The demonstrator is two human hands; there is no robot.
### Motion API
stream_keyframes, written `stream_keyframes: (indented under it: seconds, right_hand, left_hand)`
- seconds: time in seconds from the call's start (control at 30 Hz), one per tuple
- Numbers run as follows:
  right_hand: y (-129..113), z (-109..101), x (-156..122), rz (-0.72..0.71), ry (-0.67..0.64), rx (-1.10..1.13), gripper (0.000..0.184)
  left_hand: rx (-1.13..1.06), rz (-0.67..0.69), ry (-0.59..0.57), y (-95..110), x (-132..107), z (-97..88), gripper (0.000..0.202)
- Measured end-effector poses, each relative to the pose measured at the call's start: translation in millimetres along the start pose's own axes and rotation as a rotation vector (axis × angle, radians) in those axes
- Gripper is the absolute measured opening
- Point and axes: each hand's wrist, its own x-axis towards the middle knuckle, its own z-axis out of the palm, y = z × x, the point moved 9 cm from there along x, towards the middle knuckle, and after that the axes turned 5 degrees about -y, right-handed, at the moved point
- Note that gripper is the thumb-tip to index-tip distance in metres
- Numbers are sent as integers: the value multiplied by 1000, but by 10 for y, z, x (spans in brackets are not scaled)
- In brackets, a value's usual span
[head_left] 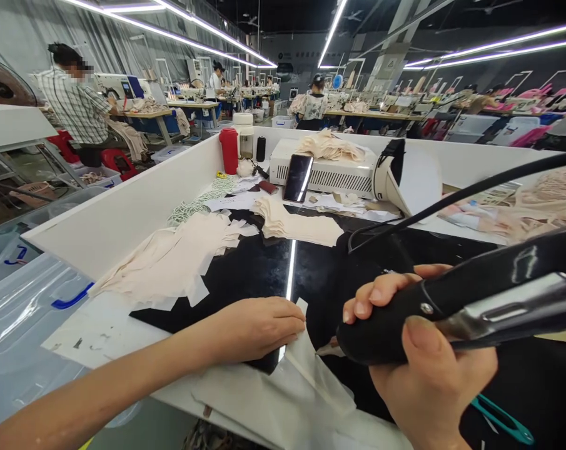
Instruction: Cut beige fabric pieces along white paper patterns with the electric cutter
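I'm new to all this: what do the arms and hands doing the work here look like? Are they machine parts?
No, they're a person's. The left hand and right hand are ungloved, with no ring showing. The left forearm is bare to the picture's edge, with no sleeve or watch in sight.

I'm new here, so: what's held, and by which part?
The right grip holds the black tool by its rounded end; the left grip touches pale fabric, hold unclear.

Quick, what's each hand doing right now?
Left hand: fingers together, at the pale cloth; whether it's gripping or pressing can't be told.
Right hand: closed, holding the black handheld tool.
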Motion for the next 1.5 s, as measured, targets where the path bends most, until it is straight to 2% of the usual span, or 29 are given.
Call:
stream_keyframes:
  seconds: [0.27,0.53,0.97,1.5]
  right_hand:
    - [-21,10,-3,-11,8,-35,41]
    - [-46,-7,-12,-3,47,-22,41]
    - [-18,14,65,8,145,-1,42]
    - [56,85,164,-7,90,-34,38]
  left_hand:
    - [59,26,6,13,-135,-70,29]
    - [117,72,-63,116,-130,-42,40]
    - [111,54,-43,149,-117,-9,41]
    - [103,37,-14,125,-119,67,40]
